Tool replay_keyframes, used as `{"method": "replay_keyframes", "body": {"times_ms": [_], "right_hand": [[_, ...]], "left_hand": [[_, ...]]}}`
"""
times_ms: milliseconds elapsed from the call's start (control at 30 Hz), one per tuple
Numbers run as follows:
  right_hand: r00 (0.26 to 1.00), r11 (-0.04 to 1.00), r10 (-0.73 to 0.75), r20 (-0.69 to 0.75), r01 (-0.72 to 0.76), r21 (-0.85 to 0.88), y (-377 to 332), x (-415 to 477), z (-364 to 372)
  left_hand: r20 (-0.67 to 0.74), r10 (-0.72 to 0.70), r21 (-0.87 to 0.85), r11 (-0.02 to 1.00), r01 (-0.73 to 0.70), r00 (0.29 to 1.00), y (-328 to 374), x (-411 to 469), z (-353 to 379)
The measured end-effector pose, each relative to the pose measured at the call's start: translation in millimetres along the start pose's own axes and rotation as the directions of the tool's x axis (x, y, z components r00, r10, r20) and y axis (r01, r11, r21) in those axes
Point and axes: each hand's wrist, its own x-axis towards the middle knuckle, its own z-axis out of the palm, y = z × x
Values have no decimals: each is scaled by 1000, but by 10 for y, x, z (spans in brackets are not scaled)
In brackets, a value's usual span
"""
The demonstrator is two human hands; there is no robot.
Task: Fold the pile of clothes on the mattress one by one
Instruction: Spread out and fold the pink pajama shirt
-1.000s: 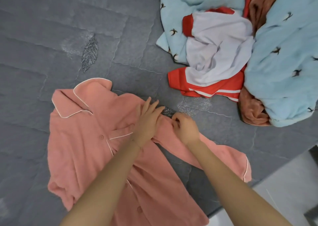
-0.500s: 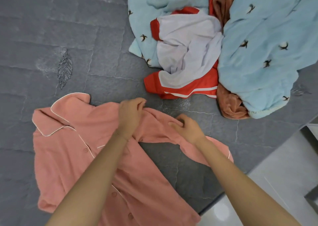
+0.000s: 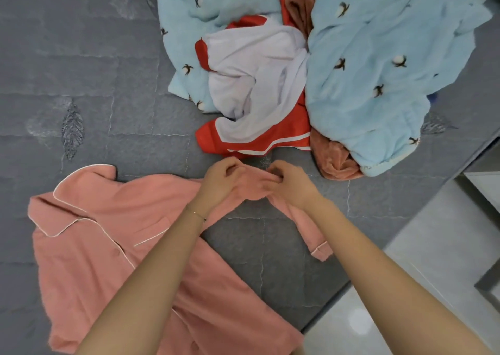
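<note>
A pink pajama shirt (image 3: pixel 102 246) with white piping lies spread on the grey mattress (image 3: pixel 81 70). The left hand (image 3: pixel 220 181) and right hand (image 3: pixel 290 183) pinch its raised sleeve. Just beyond lies the pile of clothes (image 3: pixel 351 70).

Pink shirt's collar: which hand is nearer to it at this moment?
Left. The left hand grips the sleeve of the pink shirt near the shoulder, right of the collar; the right hand pinches the same sleeve farther right, beyond the left hand.
</note>
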Motion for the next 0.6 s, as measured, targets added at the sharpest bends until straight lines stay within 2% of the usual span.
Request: {"method": "replay_keyframes", "body": {"times_ms": [100,167,333,400,500,600], "right_hand": [[985,984,74,155,-47,-172,223,-46,-162],[978,979,131,160,-103,-176,360,-76,-277],[973,956,232,-14,-225,186,396,-98,-639],[967,960,224,-122,-197,200,362,-76,-768],[917,970,229,-328,-243,-1,302,-37,-951],[875,895,161,-457,-325,-306,214,23,-1062]], "left_hand": [[-192,-36,-100,995,17,981,64,61,-76],[-192,-57,-87,995,41,980,73,121,-108],[-174,-117,-49,993,110,978,83,227,-58],[-191,-116,-49,993,108,975,111,241,-21],[-177,-78,-44,996,71,981,196,256,57],[-161,5,27,1000,-1,987,283,266,113]]}}
